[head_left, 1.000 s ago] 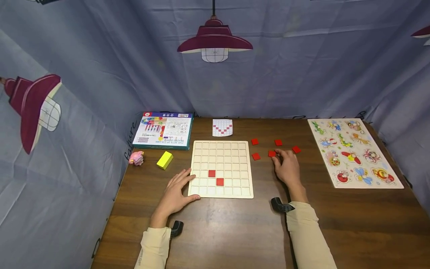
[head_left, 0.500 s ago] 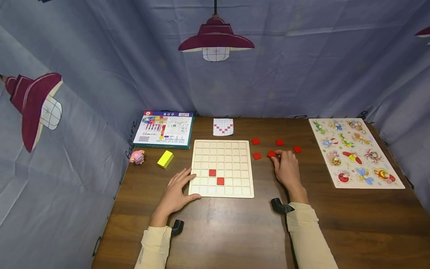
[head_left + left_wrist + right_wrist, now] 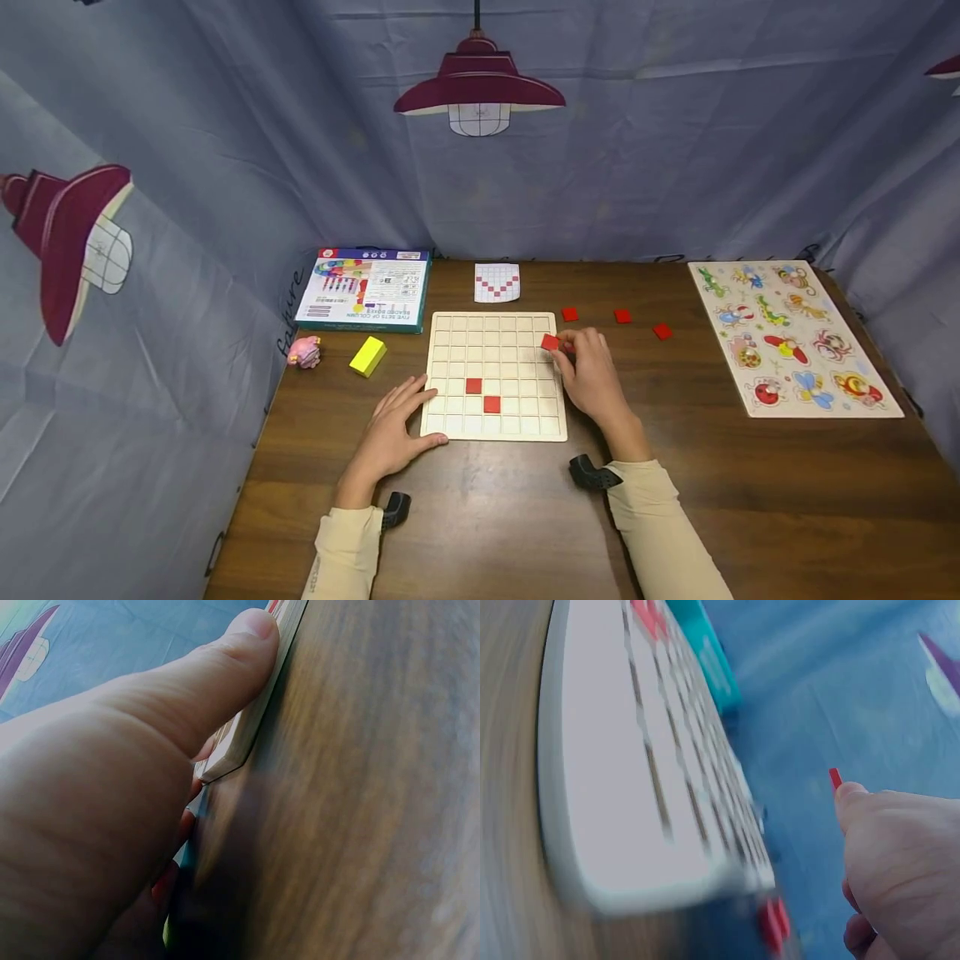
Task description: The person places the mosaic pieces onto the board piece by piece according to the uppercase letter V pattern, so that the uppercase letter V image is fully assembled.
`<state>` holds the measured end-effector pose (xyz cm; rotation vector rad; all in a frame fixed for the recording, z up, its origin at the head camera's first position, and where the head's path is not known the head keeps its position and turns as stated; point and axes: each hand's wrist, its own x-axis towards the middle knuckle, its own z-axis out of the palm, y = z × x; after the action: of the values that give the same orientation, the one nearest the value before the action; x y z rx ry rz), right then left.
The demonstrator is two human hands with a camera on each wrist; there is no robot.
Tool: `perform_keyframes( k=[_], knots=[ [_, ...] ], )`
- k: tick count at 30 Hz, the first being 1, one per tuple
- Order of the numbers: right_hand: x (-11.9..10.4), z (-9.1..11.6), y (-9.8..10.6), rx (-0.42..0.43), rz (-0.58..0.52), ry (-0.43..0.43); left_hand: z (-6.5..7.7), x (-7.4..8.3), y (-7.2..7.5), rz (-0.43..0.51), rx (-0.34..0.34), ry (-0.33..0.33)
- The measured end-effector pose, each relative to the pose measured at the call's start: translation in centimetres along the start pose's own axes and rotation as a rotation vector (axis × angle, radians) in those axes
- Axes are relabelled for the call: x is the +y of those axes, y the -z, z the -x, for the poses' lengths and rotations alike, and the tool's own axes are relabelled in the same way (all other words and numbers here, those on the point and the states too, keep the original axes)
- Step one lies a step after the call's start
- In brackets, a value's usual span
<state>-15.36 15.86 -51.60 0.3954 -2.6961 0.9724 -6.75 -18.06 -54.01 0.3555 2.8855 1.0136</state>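
My right hand (image 3: 592,375) pinches a red square tile (image 3: 550,342) between thumb and fingers, over the right edge of the pale wooden grid board (image 3: 517,367). In the right wrist view the tile (image 3: 835,778) shows edge-on, raised above the board. My left hand (image 3: 390,437) rests at the board's lower left corner, fingers spread and thumb along the front edge; the left wrist view shows the thumb (image 3: 232,664) touching the board's side. Two red tiles lie in the board's cells, one (image 3: 473,386) a row above and left of the other (image 3: 492,405).
Loose red tiles (image 3: 622,317) lie right of the board, one partly hidden by my right hand. Behind the board lies a paper pattern card (image 3: 497,283). Around stand a box (image 3: 363,292), yellow block (image 3: 368,357), pink figurine (image 3: 304,352) and insect puzzle board (image 3: 791,342).
My right hand has lifted a red tile off the table and carried it left to the board's right edge. The left hand has stayed at the board's corner.
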Motion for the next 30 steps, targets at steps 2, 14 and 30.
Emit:
perform_keyframes(
  k=[2, 14, 30],
  knots=[
    [-1.4, -0.3, -0.8, -0.02, -0.011, 0.027, 0.0, 0.0, 0.0, 0.004, -0.001, 0.002],
    [-6.0, -1.4, -6.5, -0.278, 0.051, 0.126, -0.1, 0.3, 0.1, 0.001, -0.003, 0.007],
    [-8.5, -2.1, -8.7, -0.304, 0.174, 0.102, -0.1, 0.4, 0.0, -0.005, -0.007, 0.008]
  ],
)
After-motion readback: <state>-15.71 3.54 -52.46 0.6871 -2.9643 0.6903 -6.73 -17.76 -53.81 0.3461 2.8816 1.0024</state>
